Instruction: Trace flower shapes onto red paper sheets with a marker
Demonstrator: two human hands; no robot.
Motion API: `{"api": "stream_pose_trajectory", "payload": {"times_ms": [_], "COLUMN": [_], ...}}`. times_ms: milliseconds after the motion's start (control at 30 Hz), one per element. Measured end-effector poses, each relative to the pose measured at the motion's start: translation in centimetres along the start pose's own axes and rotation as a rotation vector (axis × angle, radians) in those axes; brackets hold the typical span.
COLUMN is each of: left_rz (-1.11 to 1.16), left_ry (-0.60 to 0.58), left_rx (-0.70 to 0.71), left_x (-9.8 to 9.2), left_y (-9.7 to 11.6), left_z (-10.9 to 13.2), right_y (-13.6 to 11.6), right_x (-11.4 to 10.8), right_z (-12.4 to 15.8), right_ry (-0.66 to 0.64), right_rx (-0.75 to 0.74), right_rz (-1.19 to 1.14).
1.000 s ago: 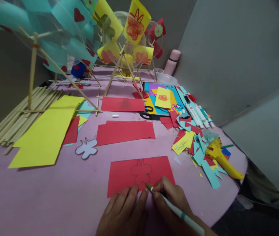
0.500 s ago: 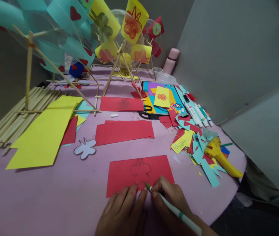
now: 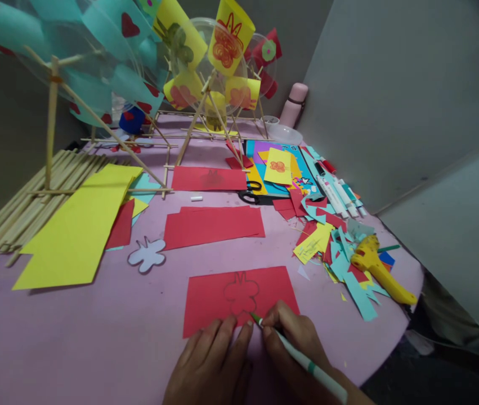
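Observation:
A red paper rectangle [image 3: 205, 295] lies in front of me with a butterfly outline drawn on it. My left hand [image 3: 214, 360] rests flat on its lower edge, fingers stretched out. Pinched in my right hand [image 3: 292, 343] is a white marker [image 3: 313, 368] with a green tip, which touches the paper near the bottom of the outline. A pale butterfly cutout [image 3: 147, 255] lies to the left, apart from both hands. Beyond the drawing are stacked red paper strips [image 3: 214, 226] and another red strip [image 3: 197, 178] with a dark butterfly drawing.
Yellow sheets [image 3: 74, 225] and wooden sticks [image 3: 0, 225] lie left. At right are paper scraps [image 3: 340, 259], a yellow glue gun [image 3: 380, 270] and several markers [image 3: 334, 197]. Scissors [image 3: 250, 196] lie near a colourful book [image 3: 302, 154]. Stick-framed paper wheels [image 3: 205, 87] stand behind.
The marker tip and my right hand have shifted very slightly to the right and up along the outline. My left hand stays in place on the paper.

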State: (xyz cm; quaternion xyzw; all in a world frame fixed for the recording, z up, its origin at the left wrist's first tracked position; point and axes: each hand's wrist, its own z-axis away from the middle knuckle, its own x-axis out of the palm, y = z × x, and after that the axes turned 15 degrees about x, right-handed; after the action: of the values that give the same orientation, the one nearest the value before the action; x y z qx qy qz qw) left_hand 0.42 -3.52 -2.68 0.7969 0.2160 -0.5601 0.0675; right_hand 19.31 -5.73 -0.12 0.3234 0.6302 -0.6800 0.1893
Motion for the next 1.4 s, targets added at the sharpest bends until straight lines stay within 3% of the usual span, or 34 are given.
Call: {"api": "stream_pose_trajectory", "payload": {"times_ms": [1400], "left_rz": [-0.021], "left_ry": [0.014], "left_rx": [-0.005], "left_x": [-0.39], "left_y": [0.03], "left_z": [-0.38], "right_y": [-0.68], "right_x": [-0.47], "right_z": [0.08], "right_ry": [0.016], "right_rx": [0.144], "right_rz": [-0.088]}}
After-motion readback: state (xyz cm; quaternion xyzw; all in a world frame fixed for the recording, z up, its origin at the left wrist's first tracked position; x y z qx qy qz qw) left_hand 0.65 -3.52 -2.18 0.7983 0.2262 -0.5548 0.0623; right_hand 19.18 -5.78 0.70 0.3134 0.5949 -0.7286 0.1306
